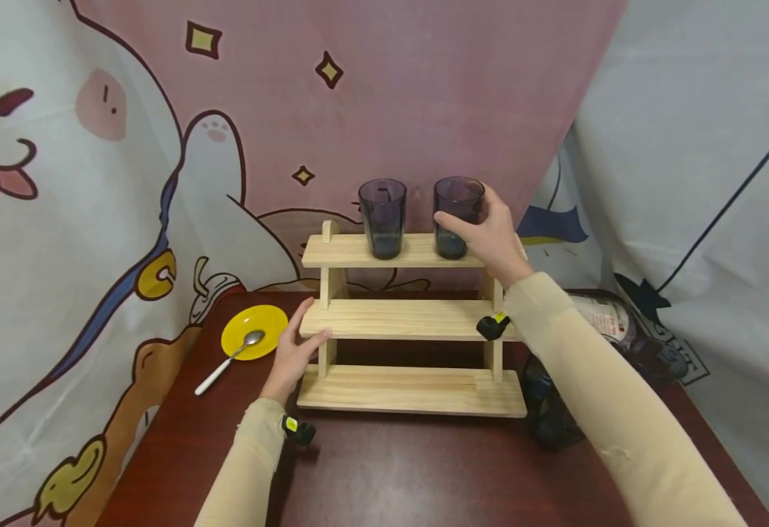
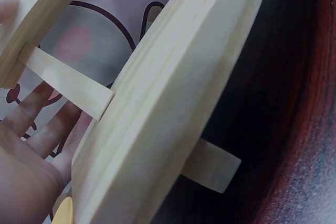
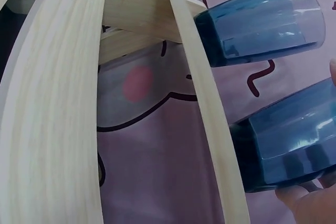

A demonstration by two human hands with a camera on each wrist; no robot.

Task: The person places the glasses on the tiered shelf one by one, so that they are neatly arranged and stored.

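A three-tier wooden display rack (image 1: 398, 318) stands on the table. Its left end is gripped by my left hand (image 1: 291, 355), thumb on the front of the middle shelf and fingers reaching behind; the left wrist view shows those fingers (image 2: 50, 124) beside an upright. On the top shelf, my right hand (image 1: 490, 238) holds a dark tinted drinking glass (image 1: 452, 238) near the right end, thumb across its front. A second matching glass (image 1: 383, 223) stands upright to the left, apart from it. In the right wrist view both glasses look blue, the held one (image 3: 294, 140) lower.
Left of the rack lies a yellow plate (image 1: 239, 333) with a white-handled spoon (image 1: 229, 362) leaning on its rim. Dark objects (image 1: 552, 410) and a labelled container (image 1: 602, 316) sit on the right, partly hidden by my right arm. A patterned cloth (image 1: 424, 88) hangs close behind the rack.
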